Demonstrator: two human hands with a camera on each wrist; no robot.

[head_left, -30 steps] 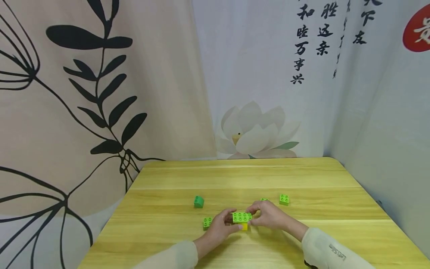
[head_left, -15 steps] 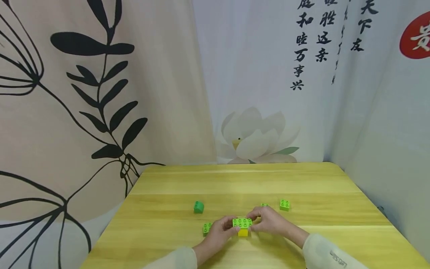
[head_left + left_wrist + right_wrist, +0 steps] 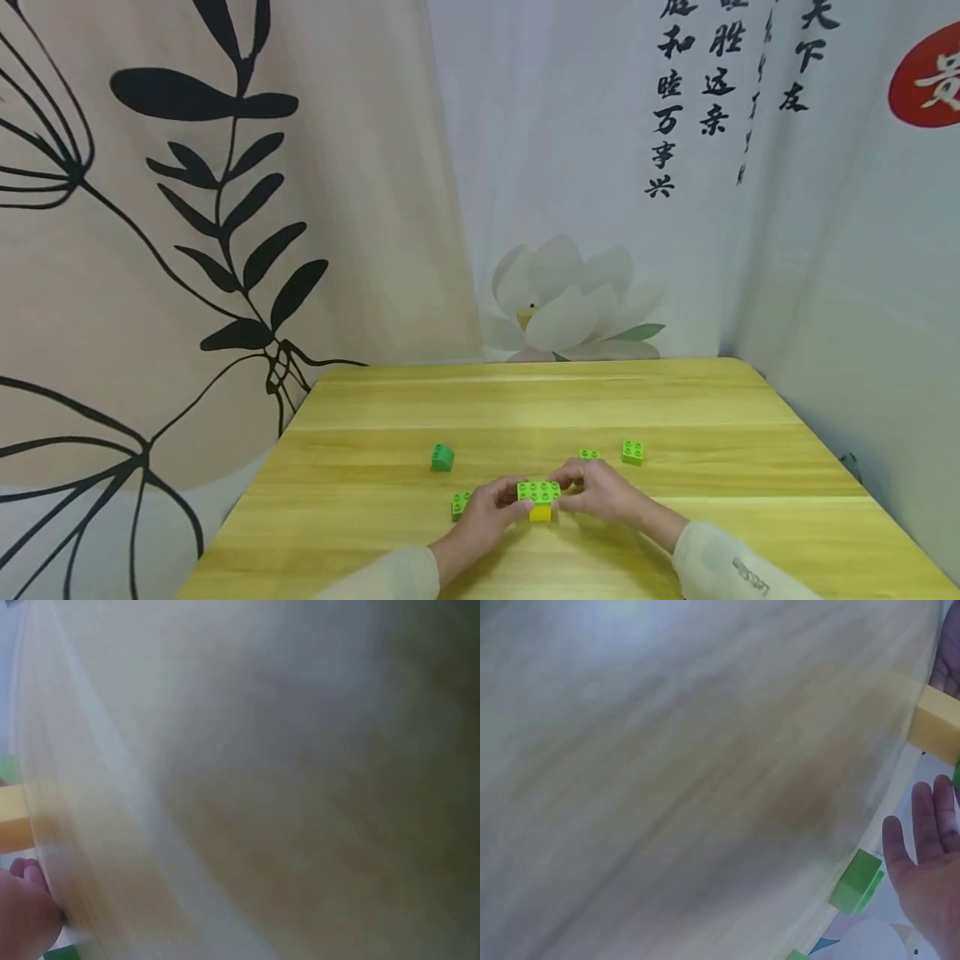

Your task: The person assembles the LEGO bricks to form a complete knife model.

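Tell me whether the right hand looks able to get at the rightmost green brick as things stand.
Probably yes: in the head view, only bare tabletop shows between the right hand and the rightmost green brick. The hand is at the green and yellow stack, so it would likely have to leave that first.

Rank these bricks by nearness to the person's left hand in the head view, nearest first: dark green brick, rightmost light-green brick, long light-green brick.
1. Long light-green brick: held at its left end by the left hand.
2. Dark green brick: behind the hand, to its left.
3. Rightmost light-green brick: well off to the right, farther back.
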